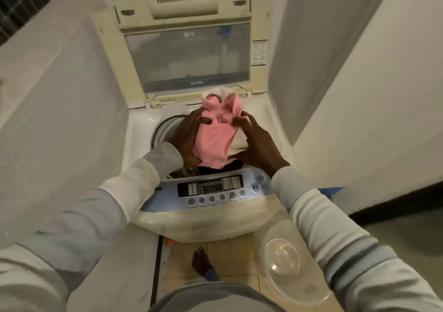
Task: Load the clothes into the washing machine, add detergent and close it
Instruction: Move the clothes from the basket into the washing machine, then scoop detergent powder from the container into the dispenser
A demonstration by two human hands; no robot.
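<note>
A top-loading washing machine [141, 129] stands in front of me with its lid [189, 55] raised upright at the back. Over the open drum [163, 125] I hold a bundle of clothes [215, 136], pink on top with a cream piece underneath. My left hand [184, 139] grips the bundle's left side and my right hand [259, 146] grips its right side. Dark fabric shows in the drum below the bundle. No detergent is in view.
The blue control panel [215, 189] runs along the machine's front edge. A clear plastic basin [287, 261] sits on the tiled floor at the lower right. White walls close in on both sides. A bare foot [201, 261] stands before the machine.
</note>
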